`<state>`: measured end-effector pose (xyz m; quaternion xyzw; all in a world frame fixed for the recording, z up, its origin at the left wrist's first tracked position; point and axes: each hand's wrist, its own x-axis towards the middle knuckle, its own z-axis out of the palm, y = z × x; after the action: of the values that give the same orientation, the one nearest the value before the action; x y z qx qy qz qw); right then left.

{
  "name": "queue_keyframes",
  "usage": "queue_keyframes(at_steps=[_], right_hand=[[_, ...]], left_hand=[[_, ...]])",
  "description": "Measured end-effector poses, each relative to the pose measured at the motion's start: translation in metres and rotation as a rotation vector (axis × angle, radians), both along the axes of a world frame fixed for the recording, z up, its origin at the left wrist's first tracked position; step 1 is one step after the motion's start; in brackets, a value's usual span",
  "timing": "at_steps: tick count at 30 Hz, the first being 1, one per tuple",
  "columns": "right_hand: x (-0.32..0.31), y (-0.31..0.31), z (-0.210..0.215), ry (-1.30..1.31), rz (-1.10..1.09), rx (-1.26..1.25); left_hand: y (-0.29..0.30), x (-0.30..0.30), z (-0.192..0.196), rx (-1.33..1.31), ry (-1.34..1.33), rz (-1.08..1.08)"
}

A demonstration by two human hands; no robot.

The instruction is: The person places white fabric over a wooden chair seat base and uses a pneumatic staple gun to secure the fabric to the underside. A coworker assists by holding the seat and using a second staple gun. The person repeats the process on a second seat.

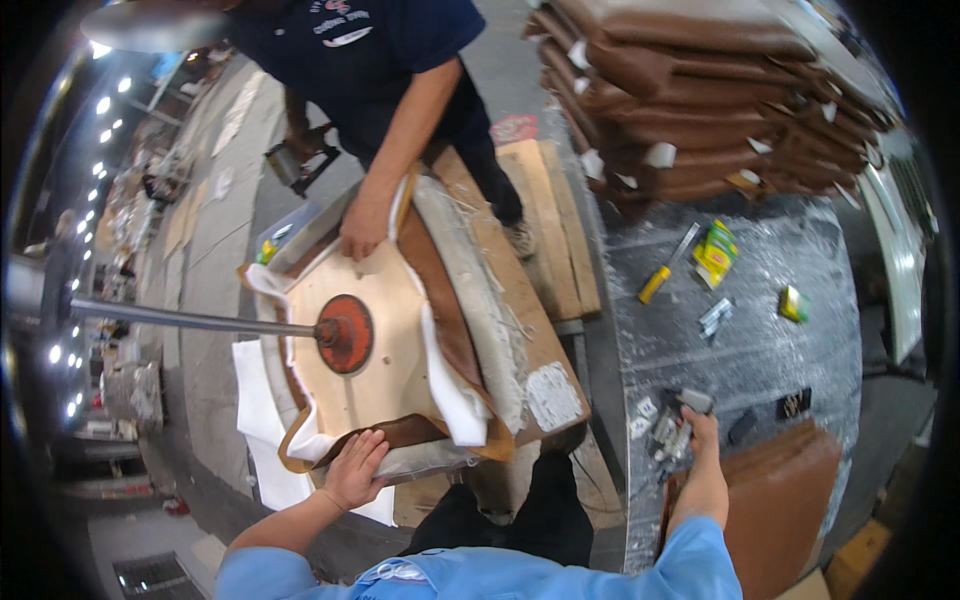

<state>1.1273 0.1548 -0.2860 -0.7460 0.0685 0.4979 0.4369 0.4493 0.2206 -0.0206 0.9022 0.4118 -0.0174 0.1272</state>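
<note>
My left hand lies with stretched fingers on the near edge of a brown leather cover. The cover and white padding surround a pale wooden panel, pressed by a round red pad on a metal rod. At the right, my right hand is closed on a grey metal staple gun, partly hidden by the fingers. Across from me, a co-worker's hand touches the panel's far end; their other hand holds a dark staple gun.
Stacked brown leather covers rise at the far right. On the plastic-wrapped table lie a yellow-handled screwdriver, a yellow-green packet, staple strips and a small black item. Brown leather pieces lie nearby.
</note>
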Motion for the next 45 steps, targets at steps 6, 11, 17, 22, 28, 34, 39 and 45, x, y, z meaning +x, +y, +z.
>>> queue_keyframes(at_steps=[6,11,17,22,28,34,39,45], right_hand=[[0.018,-0.017,-0.016,-0.125,0.014,-0.289],[-0.017,-0.001,0.015,-0.776,0.297,-0.522],[-0.161,0.109,0.097,-0.498,0.322,0.319],[-0.282,0.147,0.155,-0.962,0.864,0.055],[-0.308,0.144,0.196,-0.992,0.882,-0.075],[-0.310,0.145,0.200,-1.021,0.931,-0.101],[-0.311,0.144,0.199,-1.056,0.924,-0.060],[-0.312,0.143,0.197,-1.081,0.911,-0.023]], left_hand=[[-0.007,-0.002,-0.002,-0.040,0.075,0.066],[-0.017,-0.012,-0.007,0.046,0.006,0.082],[-0.024,-0.027,-0.008,0.142,-0.249,0.151],[-0.026,-0.033,-0.007,0.187,-0.322,0.177],[-0.026,-0.033,-0.008,0.241,-0.378,0.230],[-0.027,-0.032,-0.012,0.287,-0.362,0.225],[-0.027,-0.032,-0.012,0.277,-0.360,0.218],[-0.026,-0.032,-0.008,0.303,-0.367,0.201]])
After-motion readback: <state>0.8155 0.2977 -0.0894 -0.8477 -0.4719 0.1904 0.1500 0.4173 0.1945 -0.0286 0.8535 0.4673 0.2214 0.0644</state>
